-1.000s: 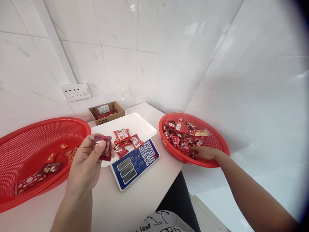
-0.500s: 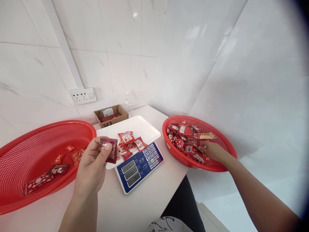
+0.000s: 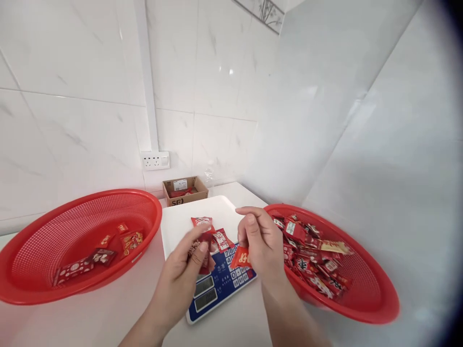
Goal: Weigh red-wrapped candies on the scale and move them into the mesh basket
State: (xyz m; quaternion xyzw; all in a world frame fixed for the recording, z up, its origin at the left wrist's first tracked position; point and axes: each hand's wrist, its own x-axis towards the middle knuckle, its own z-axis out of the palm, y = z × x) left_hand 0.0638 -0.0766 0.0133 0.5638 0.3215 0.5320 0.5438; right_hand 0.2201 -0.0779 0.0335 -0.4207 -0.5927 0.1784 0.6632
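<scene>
Between thumb and fingers, my left hand (image 3: 183,272) grips a dark red snack packet (image 3: 205,253) above the near edge of the scale. My right hand (image 3: 263,243) is closed on a bright red snack packet (image 3: 241,257), over the keypad of the digital scale (image 3: 224,289). The scale's white weighing tray (image 3: 177,219) carries a few red packets, among them a red-and-white one (image 3: 221,239); my left hand hides part of them. To the right, a red mesh basket (image 3: 379,308) is heaped with red-wrapped snacks.
On the left stands another red mesh basket (image 3: 32,241) with several packets at its bottom. A small cardboard box (image 3: 188,197) holding red packets sits behind the scale by the wall. A socket (image 3: 155,160) is on the tiled wall.
My right hand has come out of the right basket with a bright red packet and moved left over the scale. My left hand has shifted right with its packet. The view has tilted up.
</scene>
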